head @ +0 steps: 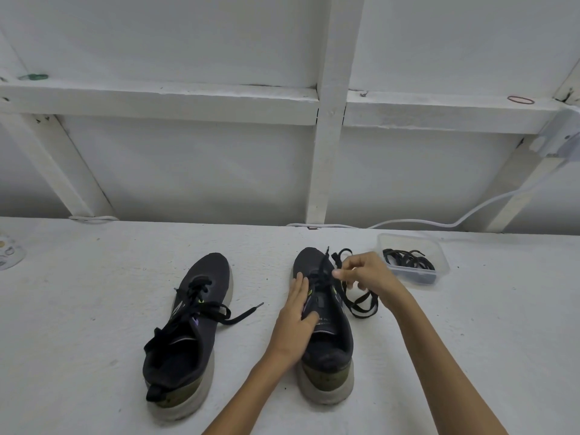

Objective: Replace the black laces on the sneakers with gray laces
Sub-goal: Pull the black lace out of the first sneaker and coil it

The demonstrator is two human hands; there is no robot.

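**Black lace being worked out of the centre sneaker**

The black lace (361,304) of the centre sneaker (329,337) is partly loose. It crosses the upper eyelets near the toe, and the rest falls in open loops on the surface (94,309) just right of the shoe. The right hand (367,274) is above the front of the shoe, thumb and forefinger pinching a strand of this lace and the other fingers curled under. The left hand (298,315) lies flat against the shoe's left side, fingers straight and pointing toward the toe, with the thumb reaching across onto the tongue. This dark sneaker stands upright in the lower centre of the frame, its toe toward the wall and its pale sole and olive heel nearest the camera.

The second sneaker (188,324) stands left of it, well apart and angled a little to the right. Its own black lace (219,312) is threaded but untied, with one end trailing right across the surface.

Right of the right hand, near the back edge of the surface, sits a clear plastic container (441,255) holding a bundle of dark laces (408,260); I cannot tell their exact colour. A white cable (439,222) runs along the back edge behind the container and climbs to the upper right. The white wall (188,171) has painted beams, with a red rubber band (521,100) on the ledge at upper right and a green one (33,77) at upper left.
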